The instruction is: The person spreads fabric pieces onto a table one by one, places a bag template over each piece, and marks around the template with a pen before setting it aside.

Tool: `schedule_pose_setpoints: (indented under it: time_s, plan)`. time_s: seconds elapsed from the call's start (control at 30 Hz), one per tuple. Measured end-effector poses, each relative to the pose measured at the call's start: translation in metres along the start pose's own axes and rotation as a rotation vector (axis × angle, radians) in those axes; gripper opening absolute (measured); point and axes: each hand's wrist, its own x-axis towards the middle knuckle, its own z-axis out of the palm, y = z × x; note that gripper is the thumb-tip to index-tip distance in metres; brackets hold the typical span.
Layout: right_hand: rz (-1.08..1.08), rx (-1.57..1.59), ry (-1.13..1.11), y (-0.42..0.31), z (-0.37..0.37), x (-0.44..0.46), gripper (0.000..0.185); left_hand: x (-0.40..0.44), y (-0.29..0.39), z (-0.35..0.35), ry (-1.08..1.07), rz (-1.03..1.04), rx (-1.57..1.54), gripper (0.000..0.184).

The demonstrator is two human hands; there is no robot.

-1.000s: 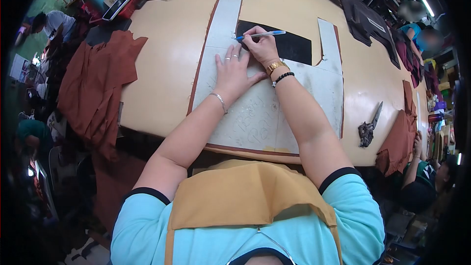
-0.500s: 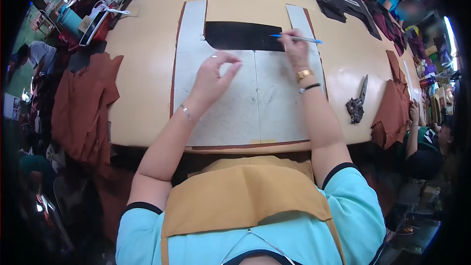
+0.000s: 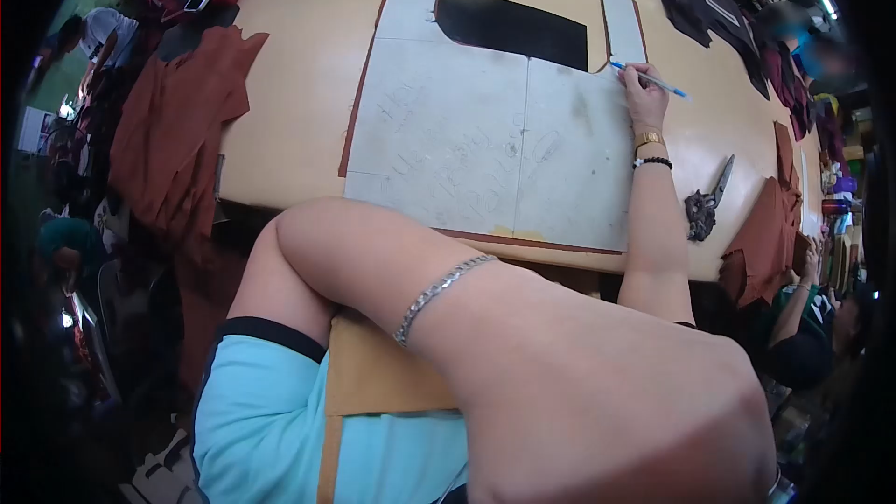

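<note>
A large pale template (image 3: pixel 448 121) with pencil marks lies on brown material, whose edge shows around it. In the template's cutout is a black piece (image 3: pixel 513 28). My right hand (image 3: pixel 644 93) is closed on a blue-and-white pen (image 3: pixel 661 83), its tip at the lower corner of the template's right arm. My left hand (image 3: pixel 635 411) is raised close to the camera, large at the lower right; its back shows and its fingers are hidden. A silver bracelet circles that wrist.
Scissors (image 3: pixel 723 182) with a dark cloth-wrapped handle lie right of the template. Brown material (image 3: pixel 182 121) drapes over the table's left side, and more (image 3: pixel 761 233) lies at the right. Dark pieces (image 3: pixel 709 9) are at the back right. Other people are on both sides.
My left hand has come off the template and up close to the camera. My right hand, still with the pen, has moved from the left of the cutout to its right side.
</note>
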Motion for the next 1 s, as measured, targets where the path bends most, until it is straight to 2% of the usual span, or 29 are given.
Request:
schedule_pose_setpoints:
  time_s: [0.23, 0.5, 0.53, 0.6, 0.63, 0.67, 0.7, 0.73, 0.8, 0.9, 1.0]
  plan:
    - [-0.040, -0.152, 0.026, -0.007, 0.001, -0.002, 0.013, -0.005, 0.006, -0.002, -0.006, -0.022, 0.033, 0.030]
    - [-0.026, -0.116, 0.029, -0.010, 0.003, -0.005, 0.013, -0.006, 0.012, -0.010, -0.040, -0.094, 0.193, 0.035]
    - [-0.011, -0.117, 0.045, -0.014, 0.002, -0.005, 0.012, -0.011, 0.009, -0.022, -0.028, -0.152, 0.313, 0.036]
    - [0.051, 0.160, 0.034, -0.003, 0.000, -0.001, 0.011, -0.033, -0.002, -0.059, 0.039, -0.329, 0.668, 0.038]
    - [0.076, 0.297, 0.031, 0.000, -0.006, 0.002, 0.011, -0.051, -0.007, -0.089, 0.077, -0.472, 0.952, 0.036]
    - [0.116, 0.287, 0.081, -0.010, -0.008, -0.004, 0.010, -0.074, -0.016, -0.116, 0.140, -0.668, 1.162, 0.037]
    - [0.135, 0.306, 0.104, -0.015, -0.009, -0.010, 0.010, -0.106, -0.022, -0.144, 0.234, -0.755, 1.340, 0.040]
    - [0.157, 0.322, 0.122, -0.018, -0.012, -0.015, 0.010, -0.130, -0.020, -0.167, 0.239, -0.866, 1.471, 0.041]
    - [0.191, 0.362, 0.138, -0.019, -0.017, -0.020, 0.010, -0.176, -0.014, -0.200, 0.115, -0.999, 1.862, 0.052]
    - [0.228, 0.428, 0.144, -0.022, -0.020, -0.027, 0.010, -0.190, -0.009, -0.201, 0.178, -1.315, 1.937, 0.064]
    - [0.252, 0.475, 0.157, -0.027, -0.023, -0.032, 0.010, -0.192, -0.008, -0.199, 0.155, -1.398, 1.888, 0.074]
